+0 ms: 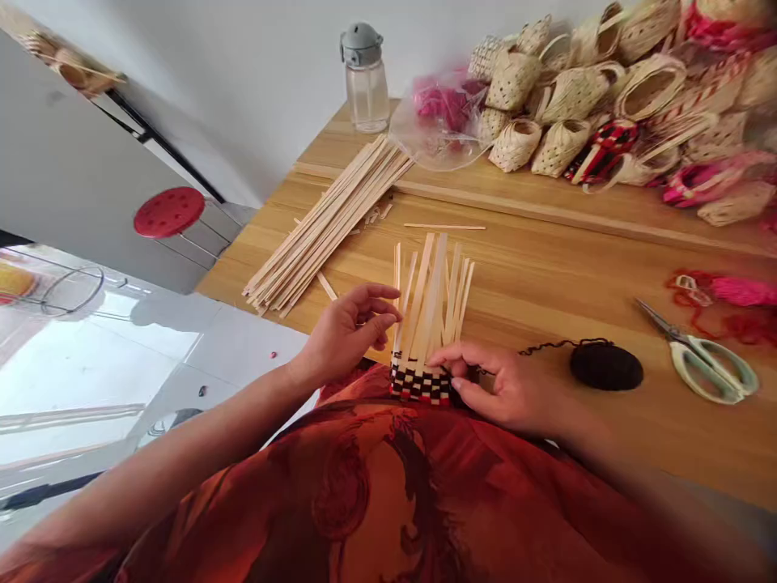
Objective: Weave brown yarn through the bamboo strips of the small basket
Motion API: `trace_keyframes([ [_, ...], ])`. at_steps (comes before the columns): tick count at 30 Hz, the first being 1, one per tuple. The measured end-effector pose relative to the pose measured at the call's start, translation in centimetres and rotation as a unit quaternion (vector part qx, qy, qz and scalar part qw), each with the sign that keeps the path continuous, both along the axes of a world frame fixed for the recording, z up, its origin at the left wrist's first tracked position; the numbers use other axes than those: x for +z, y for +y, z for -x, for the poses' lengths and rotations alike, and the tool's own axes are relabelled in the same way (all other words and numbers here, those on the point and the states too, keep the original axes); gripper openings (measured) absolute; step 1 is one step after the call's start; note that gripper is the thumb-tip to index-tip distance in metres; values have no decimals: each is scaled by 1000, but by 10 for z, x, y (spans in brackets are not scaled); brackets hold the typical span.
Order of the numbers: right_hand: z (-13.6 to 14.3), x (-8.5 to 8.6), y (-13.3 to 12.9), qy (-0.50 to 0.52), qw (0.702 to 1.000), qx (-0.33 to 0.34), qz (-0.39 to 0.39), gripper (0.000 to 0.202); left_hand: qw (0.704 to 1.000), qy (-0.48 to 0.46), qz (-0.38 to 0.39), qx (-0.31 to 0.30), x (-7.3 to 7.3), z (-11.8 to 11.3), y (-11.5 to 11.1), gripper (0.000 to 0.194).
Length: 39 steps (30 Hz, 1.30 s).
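Observation:
A small woven piece (418,382), checked in black and pale with some red at its bottom edge, stands against my clothing at the table's near edge. Long pale flat strips (432,291) rise from it and fan out. My left hand (358,324) is at the left side of these strips, fingers loosely curved and apart, with nothing visible in them. At the right side of the weave, my right hand (486,379) pinches black yarn between thumb and forefinger. That yarn runs behind the hand to a black yarn ball (605,365) on the table.
A bundle of pale strips (331,223) lies at left, near a water bottle (367,81). Scissors (698,352) and pink yarn (744,290) are at right. Several small woven baskets (564,146) are piled at the back beside a plastic bag (446,121). A red stool (170,212) stands left.

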State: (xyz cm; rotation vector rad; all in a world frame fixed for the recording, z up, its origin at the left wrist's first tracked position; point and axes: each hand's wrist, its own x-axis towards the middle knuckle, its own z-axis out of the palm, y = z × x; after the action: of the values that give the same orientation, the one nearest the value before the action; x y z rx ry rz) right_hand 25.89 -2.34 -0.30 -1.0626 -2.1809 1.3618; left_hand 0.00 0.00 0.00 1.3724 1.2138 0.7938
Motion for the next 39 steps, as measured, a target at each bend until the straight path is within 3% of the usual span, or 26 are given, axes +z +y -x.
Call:
trace_keyframes([
  [3,2,2,0,-5,1000,-8,12,38,989,120,-42,-73,6,-1,3,41],
  [7,1,1,3,-11,1000,7,10,39,941,284,-133,-123,18,-9,11,55],
  [10,0,0,5,-16,1000,25,1,39,918,345,-114,-157,23,-16,18,64],
  [13,-1,0,3,-19,999,27,6,38,946,285,-38,-146,23,-19,24,77],
  [15,-2,0,0,-15,999,17,22,34,980,162,55,-105,22,-18,26,86],
  [18,-3,-2,-4,-3,998,-6,64,25,986,-3,159,-50,22,-16,23,79],
  [21,-3,-5,-5,4,996,-29,86,17,991,-61,115,-18,17,-15,14,65],
  [26,-4,-7,-5,21,995,-24,92,9,995,-90,33,-19,5,-14,0,89],
  [29,-3,-8,-5,25,995,-21,92,8,997,-65,35,-9,3,-13,2,84],
  [32,-3,-8,-6,24,995,-10,95,8,995,-39,91,-33,6,-10,9,55],
  [36,-2,-6,-5,18,996,-11,88,9,980,-25,145,-132,12,-3,19,16],
  [39,-2,-5,-5,18,995,-10,94,9,960,-10,185,-210,11,0,22,19],
])
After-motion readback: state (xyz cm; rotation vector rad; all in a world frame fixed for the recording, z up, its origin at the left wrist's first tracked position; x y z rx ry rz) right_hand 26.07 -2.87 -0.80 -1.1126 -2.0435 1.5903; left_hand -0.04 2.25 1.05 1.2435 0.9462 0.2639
